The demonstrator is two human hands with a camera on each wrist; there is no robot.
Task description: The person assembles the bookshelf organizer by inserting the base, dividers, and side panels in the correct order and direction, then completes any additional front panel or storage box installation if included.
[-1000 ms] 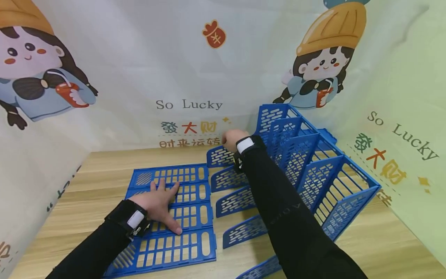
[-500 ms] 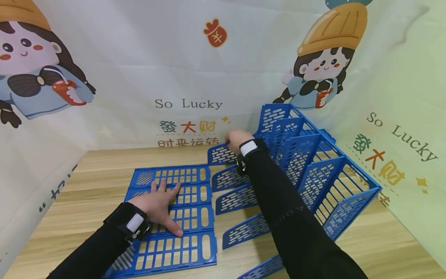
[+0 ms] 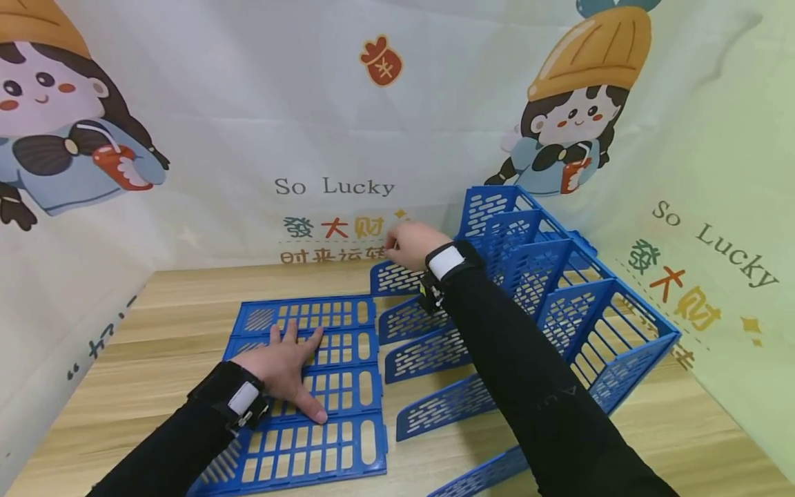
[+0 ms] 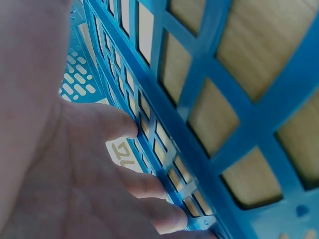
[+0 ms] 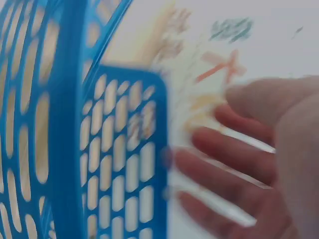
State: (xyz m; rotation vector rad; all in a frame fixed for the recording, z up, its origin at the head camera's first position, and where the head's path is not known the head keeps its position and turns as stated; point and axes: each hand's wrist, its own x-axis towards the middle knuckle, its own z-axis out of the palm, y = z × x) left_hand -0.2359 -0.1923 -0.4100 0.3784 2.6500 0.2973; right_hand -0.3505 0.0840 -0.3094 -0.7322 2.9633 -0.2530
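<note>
My left hand (image 3: 276,366) lies spread on a flat blue plastic grid panel (image 3: 357,445) made of several joined sections. In the left wrist view, its fingertips (image 4: 169,216) touch the panel's bars. My right hand (image 3: 416,245) is over the farthest upright perforated divider (image 3: 377,281), at the back of the table. The right wrist view shows its loosely bent fingers (image 5: 224,149) beside the divider's edge (image 5: 162,109), with nothing held between them. My right forearm covers parts of the other dividers.
Several more blue dividers (image 3: 428,357) stand in a row beside the panel. They run toward a tall blue slatted rack (image 3: 611,283) with compartments on the right. A printed cloth (image 3: 248,138) hangs behind the wooden table (image 3: 124,386).
My right hand first rests at the top of the far divider, then rises a little off it and shifts left. My left hand stays spread on the panel.
</note>
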